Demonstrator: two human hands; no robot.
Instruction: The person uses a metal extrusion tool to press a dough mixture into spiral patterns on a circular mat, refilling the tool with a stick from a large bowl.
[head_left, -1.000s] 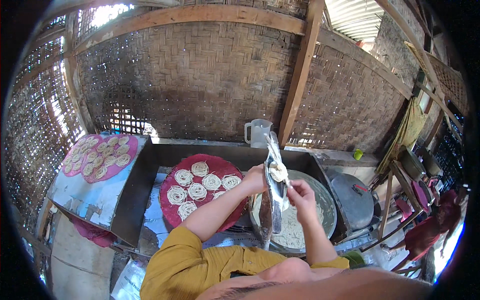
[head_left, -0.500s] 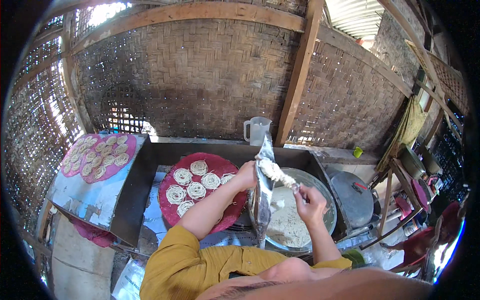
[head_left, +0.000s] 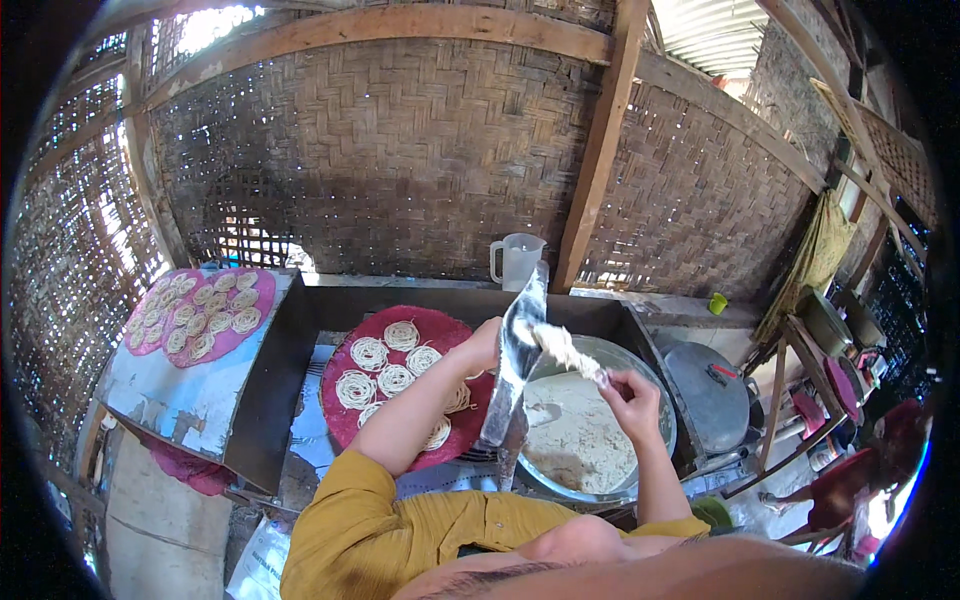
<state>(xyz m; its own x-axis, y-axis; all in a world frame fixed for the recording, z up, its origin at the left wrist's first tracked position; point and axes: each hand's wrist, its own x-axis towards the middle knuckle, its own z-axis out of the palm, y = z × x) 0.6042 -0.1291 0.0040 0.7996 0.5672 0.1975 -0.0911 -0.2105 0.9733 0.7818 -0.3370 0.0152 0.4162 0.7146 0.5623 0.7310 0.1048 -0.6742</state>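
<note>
My left hand (head_left: 484,347) is closed on a long, dough-smeared hand press (head_left: 510,385), held tilted over the gap between the round pink tray and the basin. The press hides its fingertips. My right hand (head_left: 634,402) pinches the end of a stick-like utensil coated in white dough (head_left: 568,352); the coating hides its exact kind. The utensil's far end touches the upper part of the press. Below my right hand sits a clear basin (head_left: 655,465) of crumbly white dough (head_left: 578,430). Coiled noodle nests (head_left: 395,379) lie on the round pink tray (head_left: 340,425), under my left forearm.
More nests lie on pink mats (head_left: 262,290) over a pale blue board (head_left: 215,385) at left. A clear jug (head_left: 518,262) stands behind the press. A grey round lid (head_left: 705,400) sits right of the basin. A woven wall (head_left: 400,160) closes the back.
The press has turned, its lower end swinging left toward me. My right hand has shifted slightly right, and the dough-coated utensil has moved with it.
</note>
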